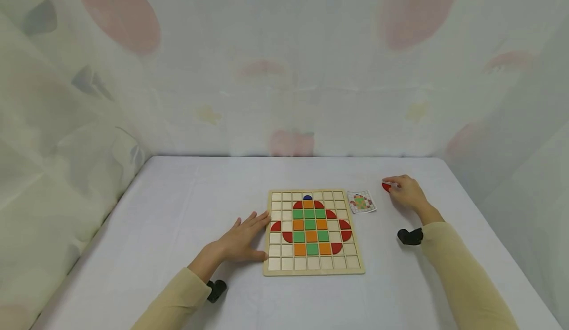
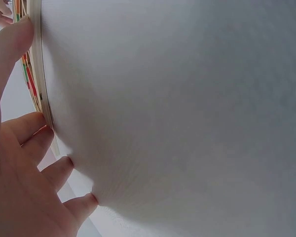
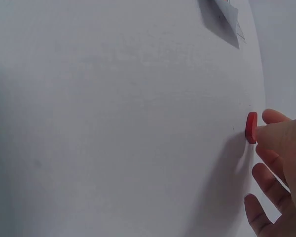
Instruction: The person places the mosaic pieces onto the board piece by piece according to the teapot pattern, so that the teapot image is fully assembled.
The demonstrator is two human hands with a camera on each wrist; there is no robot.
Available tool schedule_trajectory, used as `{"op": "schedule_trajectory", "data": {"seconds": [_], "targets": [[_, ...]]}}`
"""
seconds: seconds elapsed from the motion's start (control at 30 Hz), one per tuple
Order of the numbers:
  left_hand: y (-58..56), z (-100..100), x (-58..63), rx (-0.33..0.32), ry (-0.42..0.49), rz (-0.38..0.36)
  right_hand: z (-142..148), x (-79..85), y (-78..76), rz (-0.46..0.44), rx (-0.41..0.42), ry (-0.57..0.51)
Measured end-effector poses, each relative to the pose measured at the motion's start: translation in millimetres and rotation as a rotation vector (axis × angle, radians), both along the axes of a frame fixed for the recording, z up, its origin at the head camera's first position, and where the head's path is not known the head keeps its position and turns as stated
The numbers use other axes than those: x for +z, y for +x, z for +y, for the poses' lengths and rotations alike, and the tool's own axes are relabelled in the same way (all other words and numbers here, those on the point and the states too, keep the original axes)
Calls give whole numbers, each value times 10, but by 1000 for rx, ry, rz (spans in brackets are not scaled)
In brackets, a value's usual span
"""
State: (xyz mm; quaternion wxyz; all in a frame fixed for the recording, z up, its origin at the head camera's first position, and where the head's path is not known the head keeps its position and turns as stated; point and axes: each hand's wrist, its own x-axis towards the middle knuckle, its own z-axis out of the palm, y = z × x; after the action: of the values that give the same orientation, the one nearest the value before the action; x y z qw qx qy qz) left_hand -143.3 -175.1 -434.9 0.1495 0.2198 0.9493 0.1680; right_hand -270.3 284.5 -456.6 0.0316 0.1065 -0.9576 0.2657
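Observation:
My left hand (image 1: 240,241) lies with spread, straight fingers along the left edge of a square wooden grid board (image 1: 280,266). In the left wrist view the thumb (image 2: 22,37) and fingertips meet the board's side. Green and orange square tiles (image 1: 309,224) fill the board's middle, with red quarter-round pieces (image 1: 336,248) about them and a blue piece (image 1: 307,197) at the top. To the right of the board, my right hand (image 1: 406,191) pinches a red quarter-round piece (image 1: 386,187) between thumb and fingers, close over the table; its other fingers are loosely bent.
A small paper pattern card (image 1: 362,202) lies by the board's upper right, one corner curled up in the right wrist view. White cloth covers the table (image 1: 213,182). Patterned fabric (image 1: 289,98) hangs behind it and at both sides. Each wrist carries a black camera mount (image 1: 410,236).

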Motion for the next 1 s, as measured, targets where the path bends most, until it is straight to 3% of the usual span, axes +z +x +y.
{"op": "schedule_trajectory", "data": {"seconds": [0.3, 1.0], "targets": [[5, 2, 0, -10, 10, -5, 7, -60, -2, 40, 21, 19], [10, -1, -1, -6, 19, 5, -10, -17, 47, -101, -127, 103]]}}
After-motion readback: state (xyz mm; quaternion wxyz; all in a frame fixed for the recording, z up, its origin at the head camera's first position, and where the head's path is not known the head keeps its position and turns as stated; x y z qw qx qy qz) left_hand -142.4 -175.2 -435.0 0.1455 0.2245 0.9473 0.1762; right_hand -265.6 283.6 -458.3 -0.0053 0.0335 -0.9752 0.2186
